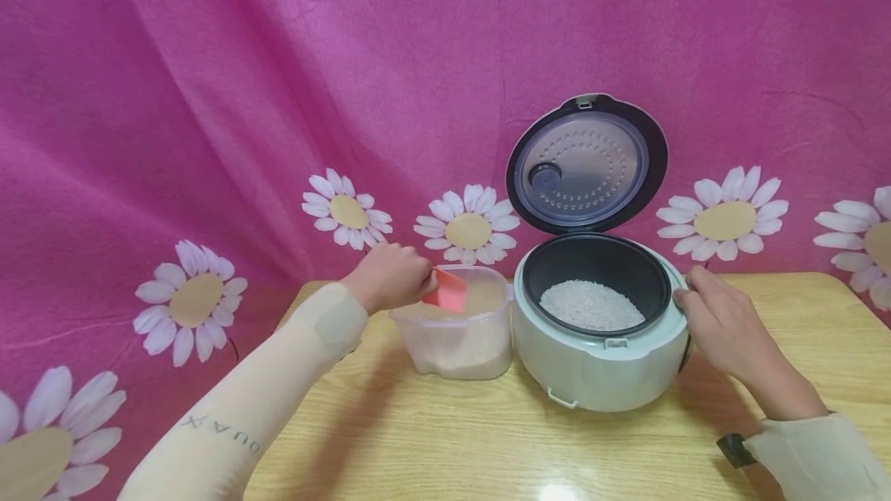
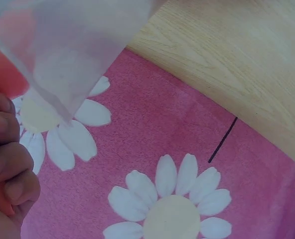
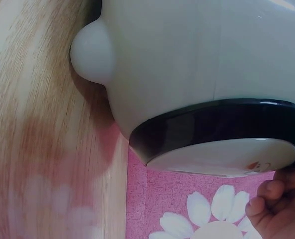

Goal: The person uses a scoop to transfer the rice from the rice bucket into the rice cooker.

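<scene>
A red scoop (image 1: 448,290) dips inside a translucent container (image 1: 411,335) of pale grain, clamped in my left hand (image 1: 394,277), whose fingers curl around its handle; I cannot tell whether its edge touches the grain. Just beside the container, on my right, stands a white rice cooker (image 1: 599,381), its lid (image 1: 585,165) raised and its dark inner pot (image 1: 592,257) partly filled with white rice (image 1: 592,308). My right hand (image 1: 720,323) grips the cooker at its right rim, thumb on the edge and fingers curled against the side in my right wrist view. Both vessels sit on a wood-grain table (image 1: 431,439) before a magenta cloth (image 1: 418,60) printed with white daisies (image 1: 466,230). A pale sleeve (image 1: 244,400) with dark lettering covers my left arm; another pale sleeve (image 1: 821,454) covers my right forearm.
</scene>
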`<state>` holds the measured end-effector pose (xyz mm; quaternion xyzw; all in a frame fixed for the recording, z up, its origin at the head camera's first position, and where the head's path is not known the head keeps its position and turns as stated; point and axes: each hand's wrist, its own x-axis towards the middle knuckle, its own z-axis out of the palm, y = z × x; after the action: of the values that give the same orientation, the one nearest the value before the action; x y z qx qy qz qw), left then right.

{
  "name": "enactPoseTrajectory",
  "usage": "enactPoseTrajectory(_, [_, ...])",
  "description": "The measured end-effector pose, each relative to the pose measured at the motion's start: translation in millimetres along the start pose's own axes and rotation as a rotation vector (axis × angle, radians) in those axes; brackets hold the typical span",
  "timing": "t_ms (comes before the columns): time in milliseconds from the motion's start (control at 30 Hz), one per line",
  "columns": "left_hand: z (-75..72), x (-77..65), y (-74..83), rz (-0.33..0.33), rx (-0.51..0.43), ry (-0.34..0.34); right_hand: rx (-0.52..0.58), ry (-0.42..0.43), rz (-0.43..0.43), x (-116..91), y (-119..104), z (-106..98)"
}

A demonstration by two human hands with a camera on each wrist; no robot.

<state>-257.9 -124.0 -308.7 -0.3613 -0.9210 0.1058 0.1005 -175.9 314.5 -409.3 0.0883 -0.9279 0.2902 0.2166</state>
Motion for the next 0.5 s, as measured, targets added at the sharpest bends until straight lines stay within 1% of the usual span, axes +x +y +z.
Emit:
enactPoseTrajectory(167, [-4.9, 7.4, 6.5, 0.009, 0.097, -0.089, 0.007, -0.007, 0.007, -1, 0, -1])
enactPoseTrajectory(233, [-6.2, 10.6, 9.3, 0.004, 0.141, -0.139, 0.007, -0.010, 0.009, -1, -1, -2])
enactPoseTrajectory(367, [-8.9, 16.1, 15.8, -0.015, 0.212, -0.265, 0.009, -0.015, 0.013, -1, -2, -3])
enactPoseTrajectory(500, [-9.3, 20.4, 22.3, -0.045, 0.225, -0.377, 0.009, -0.023, 0.014, 0, -1, -2])
